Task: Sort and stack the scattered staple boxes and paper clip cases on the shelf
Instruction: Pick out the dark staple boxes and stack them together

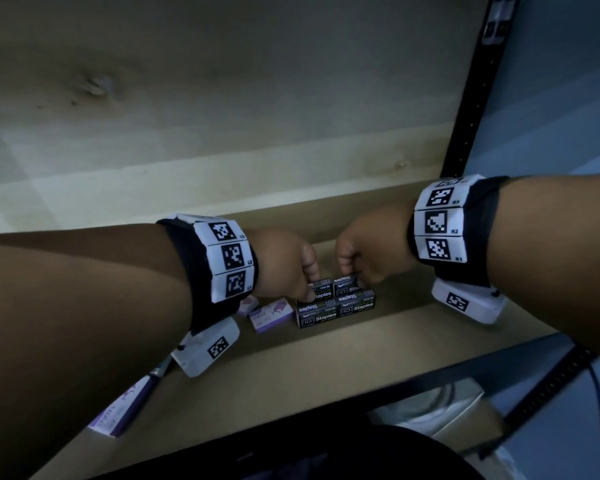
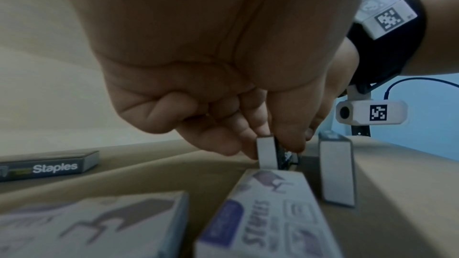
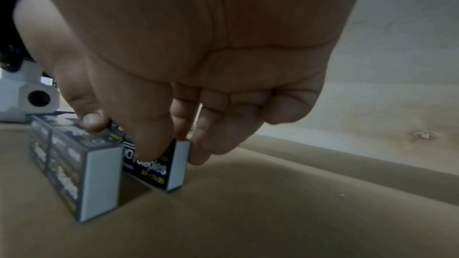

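Several black staple boxes stand in a tight block on the brown shelf. My left hand pinches the back left black box by its end, thumb in front and fingers behind. My right hand pinches the back right black box, which is tilted behind the front row. Two lavender staple boxes lie just left of the block. A third lavender box lies near the shelf's front left edge.
Another black staple box lies flat far left on the shelf. A pale wooden back panel closes the shelf behind. A black metal upright stands at the right. Bare shelf board lies right of the block.
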